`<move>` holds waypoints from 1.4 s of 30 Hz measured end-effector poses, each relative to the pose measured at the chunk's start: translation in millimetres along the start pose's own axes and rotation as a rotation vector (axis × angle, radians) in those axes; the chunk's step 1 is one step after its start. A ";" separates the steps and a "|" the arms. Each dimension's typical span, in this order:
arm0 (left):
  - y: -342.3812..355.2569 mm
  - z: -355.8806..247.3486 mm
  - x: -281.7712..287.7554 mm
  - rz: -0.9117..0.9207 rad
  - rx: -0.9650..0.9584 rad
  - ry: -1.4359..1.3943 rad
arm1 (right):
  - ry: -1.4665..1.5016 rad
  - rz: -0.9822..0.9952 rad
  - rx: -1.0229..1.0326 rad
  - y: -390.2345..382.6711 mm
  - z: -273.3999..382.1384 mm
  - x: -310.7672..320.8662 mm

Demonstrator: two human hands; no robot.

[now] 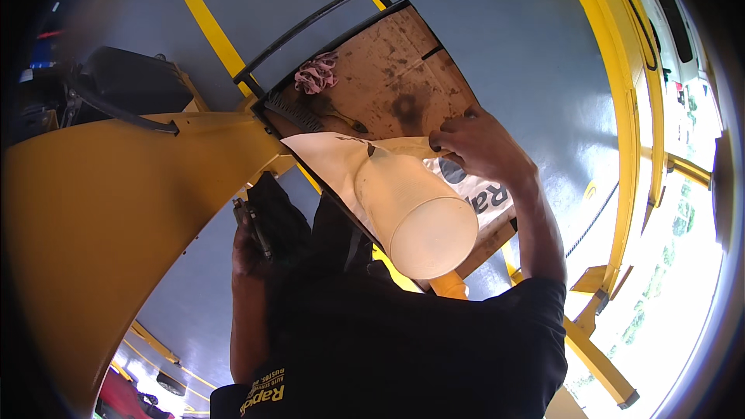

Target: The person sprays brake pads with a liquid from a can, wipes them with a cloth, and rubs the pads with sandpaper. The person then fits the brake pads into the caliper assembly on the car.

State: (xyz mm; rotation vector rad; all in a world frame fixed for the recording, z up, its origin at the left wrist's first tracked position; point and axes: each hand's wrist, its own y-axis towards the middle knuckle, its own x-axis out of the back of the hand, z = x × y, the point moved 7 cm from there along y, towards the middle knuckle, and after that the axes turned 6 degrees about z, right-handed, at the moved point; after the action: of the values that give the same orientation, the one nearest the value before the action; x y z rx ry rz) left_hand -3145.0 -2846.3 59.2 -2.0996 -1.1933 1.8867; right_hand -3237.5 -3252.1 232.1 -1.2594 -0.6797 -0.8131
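Note:
My right hand (pixel 485 149) reaches over a tray, its fingers bent and closed at the upper edge of a cream printed sheet (pixel 326 151). On the sheet lies a pale, tapering cylinder (pixel 380 186) with a round whitish end toward me; I cannot make out its exact kind. Low at my left side, my left hand (pixel 247 247) is closed around a slim dark object with a greyish metallic edge (pixel 262 234). Its kind is unclear against the dark cloth. Beneath the sheet is stained brown cardboard (pixel 380 54) lining the tray.
A crumpled pink rag (pixel 317 74), a black coil (pixel 293 112) and a small yellowish tool (pixel 347 119) lie on the cardboard. The tray has a black handle bar (pixel 306 25). A large yellow post (pixel 116 186) stands close on the left. Yellow frame beams (pixel 613 109) rise at right.

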 end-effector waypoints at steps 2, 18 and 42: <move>8.4 -1.7 3.5 0.095 -0.002 -0.040 | 0.100 0.078 -0.088 -24.9 5.1 -16.4; 26.6 -0.7 -26.4 0.025 0.068 0.103 | 0.362 -0.560 -0.334 -70.3 -17.0 21.2; -184.2 -36.2 77.7 0.344 0.017 0.102 | 0.970 -0.740 -0.057 -46.1 394.2 -66.3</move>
State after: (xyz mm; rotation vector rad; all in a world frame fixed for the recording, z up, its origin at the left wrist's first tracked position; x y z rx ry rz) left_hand -3207.4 -2657.9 102.6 -2.4886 -0.8345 1.8742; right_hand -3314.7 -2859.7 276.8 -0.4910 -0.2922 -1.8817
